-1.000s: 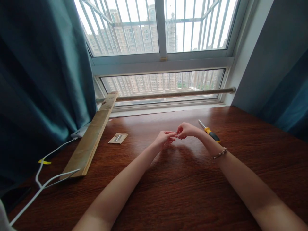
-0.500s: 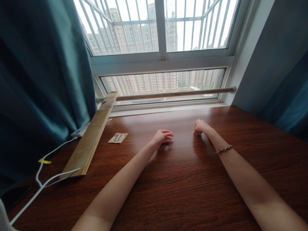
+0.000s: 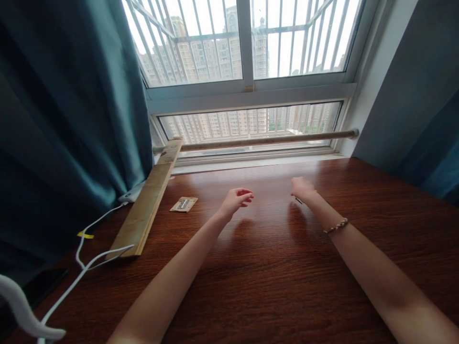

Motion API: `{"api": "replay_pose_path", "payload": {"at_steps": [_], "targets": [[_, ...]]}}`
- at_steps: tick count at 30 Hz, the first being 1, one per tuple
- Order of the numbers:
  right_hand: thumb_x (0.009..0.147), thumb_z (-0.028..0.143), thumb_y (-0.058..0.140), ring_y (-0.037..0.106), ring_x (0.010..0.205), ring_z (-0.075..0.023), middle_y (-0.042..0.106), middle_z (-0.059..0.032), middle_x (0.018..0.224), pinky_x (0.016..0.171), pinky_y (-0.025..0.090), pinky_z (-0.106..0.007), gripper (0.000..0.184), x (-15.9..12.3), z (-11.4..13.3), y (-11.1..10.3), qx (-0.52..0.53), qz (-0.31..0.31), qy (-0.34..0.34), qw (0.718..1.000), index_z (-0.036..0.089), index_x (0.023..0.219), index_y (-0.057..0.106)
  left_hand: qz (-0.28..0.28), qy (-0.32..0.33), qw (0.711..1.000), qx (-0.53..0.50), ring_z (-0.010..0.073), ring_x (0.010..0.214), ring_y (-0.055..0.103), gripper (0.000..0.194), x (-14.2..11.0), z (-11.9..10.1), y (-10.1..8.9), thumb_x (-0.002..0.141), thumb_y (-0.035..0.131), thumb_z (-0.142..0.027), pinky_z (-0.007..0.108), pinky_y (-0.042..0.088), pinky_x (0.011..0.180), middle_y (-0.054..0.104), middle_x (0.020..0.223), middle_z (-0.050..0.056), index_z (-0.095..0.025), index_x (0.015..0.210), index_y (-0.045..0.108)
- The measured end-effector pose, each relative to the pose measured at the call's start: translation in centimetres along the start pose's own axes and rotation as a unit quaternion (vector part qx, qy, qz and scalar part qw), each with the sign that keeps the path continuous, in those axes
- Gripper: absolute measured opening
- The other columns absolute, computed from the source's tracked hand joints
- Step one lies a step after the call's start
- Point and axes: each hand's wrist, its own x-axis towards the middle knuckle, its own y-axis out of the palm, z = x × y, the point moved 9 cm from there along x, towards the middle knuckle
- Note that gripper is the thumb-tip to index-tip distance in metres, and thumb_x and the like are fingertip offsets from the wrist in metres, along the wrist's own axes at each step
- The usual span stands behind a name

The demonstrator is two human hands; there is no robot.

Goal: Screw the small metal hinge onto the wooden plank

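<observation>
Head view, notes from my own seat. Biggest first: the brown table [image 3: 251, 277], its far edge running along the window [image 3: 304, 91]. Blue curtain [image 3: 79, 95] down the left side. A long board [image 3: 145, 205] slants from near left up to the rail [image 3: 265, 141] at the window. A white cable [image 3: 68, 290] loops by its near end.

My left hand [image 3: 234, 200] is mid-table, fingers loosely curled with a gap to the thumb, nothing seen in it. My right hand [image 3: 303, 188] is farther right, fingers bunched and pointing down; thin dark pieces [image 3: 298, 200] show under the fingertips, whether pinched or lying on the wood I cannot tell. A yellow bit [image 3: 316, 191] peeks out by that wrist, mostly hidden. The card [image 3: 193, 201] lies flat, left of my left hand, small metal pieces [image 3: 184, 204] on it.

Possible trouble: thin pieces could roll or scatter on smooth wood if my right fingers brush them or loosen unevenly. A sleeveless forearm swung left could nudge the card and shift its pieces. A tug on the cable might jog the board.

Edges: the far one is fairly close beyond both hands, so a hard push that way has little margin. The board limits leftward reach past the card. More room on the near side and between my hands, which are well apart.
</observation>
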Motion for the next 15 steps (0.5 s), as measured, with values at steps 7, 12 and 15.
{"api": "replay_pose_path", "payload": {"at_steps": [7,12,15], "targets": [[0.082,0.022,0.059,0.063,0.057,-0.0120,0.068,-0.0052,0.067,0.049,0.049,-0.019,0.014,-9.1,16.8,5.1,0.323,0.145,-0.278,0.893,0.013,0.073,0.066,-0.293,0.136,0.908,0.266,0.0221,0.095,0.062,0.030,-7.7,-1.3,-17.1,0.079,0.053,-0.037,0.033,0.047,0.086,0.068,0.100,0.009,-0.016,0.097,0.063],[0.074,0.029,0.069,0.061,0.054,-0.0122,0.063,-0.0001,0.055,0.050,0.048,-0.020,0.022,-14.5,29.5,10.6,0.373,0.243,-0.330,0.832,0.016,0.058,0.061,-0.462,0.155,0.744,0.456,0.0250,0.117,0.051,0.034,-13.7,0.1,-26.8,0.083,0.045,-0.035,0.035,0.035,0.103,0.058,0.121,0.013,-0.015,0.105,0.061],[0.068,0.034,0.075,0.065,0.067,-0.0166,0.065,-0.0009,0.060,0.058,0.049,-0.021,0.021,-15.3,35.9,11.9,0.376,0.213,-0.335,0.837,0.017,0.063,0.062,-0.529,0.074,0.697,0.479,0.0319,0.120,0.046,0.044,-15.0,2.2,-32.1,0.081,0.045,-0.039,0.042,0.034,0.102,0.057,0.121,0.020,-0.008,0.110,0.059]]}}
